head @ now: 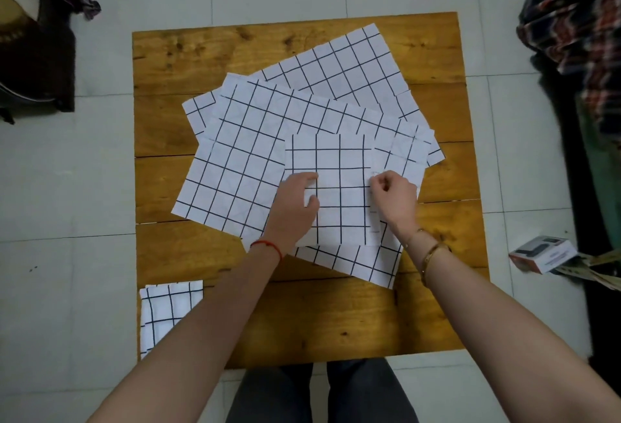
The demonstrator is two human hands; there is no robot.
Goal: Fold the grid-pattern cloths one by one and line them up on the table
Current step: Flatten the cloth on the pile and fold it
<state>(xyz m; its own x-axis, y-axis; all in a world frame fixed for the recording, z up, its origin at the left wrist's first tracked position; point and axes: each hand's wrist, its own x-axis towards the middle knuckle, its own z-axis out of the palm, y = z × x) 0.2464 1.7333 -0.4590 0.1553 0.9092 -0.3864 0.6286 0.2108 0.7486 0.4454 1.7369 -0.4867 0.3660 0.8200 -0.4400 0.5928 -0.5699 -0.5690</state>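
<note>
Nearest the camera, at the lower left of the frame, one folded grid cloth (168, 308) already sat at the wooden table's (336, 322) near corner, partly hidden under the left forearm. That looked like the start of the row.

Moving up to mid-frame, both hands were on the half-folded grid cloth (332, 187), which lay on top of the loose pile. The left hand (295, 207) rested on its left edge, fingers curled with the thumb out across the fabric; whether it gripped or only pressed, I couldn't tell. The right hand (393, 197) had its fingers bunched together at the right edge, apparently pinching that edge.

My read: a fold was in hand, with another likely to come. To do it well, both edges needed to travel together, corners matched to corners, using the black grid lines as a guide. Lifting only the top piece mattered too, since an unfolded grid cloth (235, 160) lay spread directly beneath and could drag along.

Farther back, toward the upper centre, another open grid cloth (342, 63) fanned out at an angle, waiting its turn.

Off the table at right, a small box (541, 254) sat on the tiled floor (100, 187).
</note>
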